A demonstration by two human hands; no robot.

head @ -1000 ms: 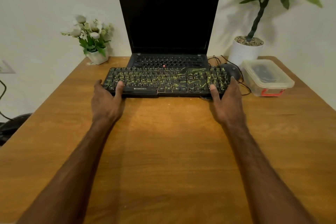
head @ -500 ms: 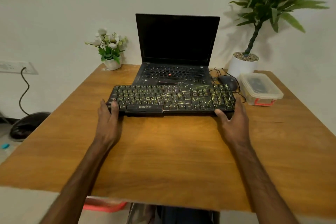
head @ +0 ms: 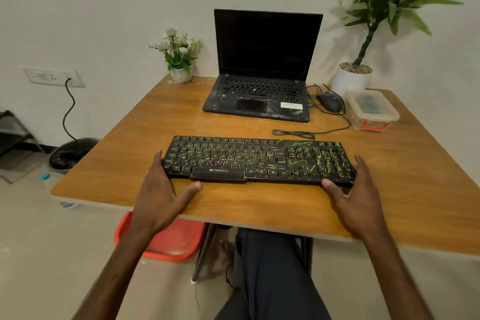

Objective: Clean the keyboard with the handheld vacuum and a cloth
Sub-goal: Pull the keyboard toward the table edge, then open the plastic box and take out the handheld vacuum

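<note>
Head view, one person seated at a wooden desk [head: 259, 205].

Item 1: keyboard [head: 257, 158]. Black, full width, keys streaked with yellow-green marks, a brand label on the space bar. Lies flat on the near half of the desk, long side parallel to the near edge, well apart from the laptop.

Item 2: left hand [head: 158, 195]. At the near-left corner of the keyboard. Straight fingers lie against its left end; the thumb is spread to the right on the desk, just beside the near edge. Released, nothing grasped.

Item 3: right hand [head: 355, 200]. At the near-right corner. Thumb tip touches the near edge, straight fingers reach along the right end. Also released, not clenched.

Item 4: laptop [head: 265, 65]. Black, lid up, screen dark, at the far middle of the desk; its palm rest is smeared.

Item 5: mouse [head: 330, 102]. Black, just right of the laptop. A thin black cable [head: 296, 134] lies looped on the desk between laptop and keyboard.

Item 6: plastic container [head: 371, 109]. Clear, lidded, red clip on its near side, at the far right; contents too blurred to tell.

Item 7: potted plant [head: 353, 78]. White pot, tall green leaves, far-right corner.

Item 8: flower pot [head: 179, 60]. Small, white blooms, left of the laptop.

Item 9: red plastic object [head: 176, 239]. On the floor under the near edge.

Item 10: wall socket [head: 52, 76]. Far left, with a black cord hanging down.
</note>
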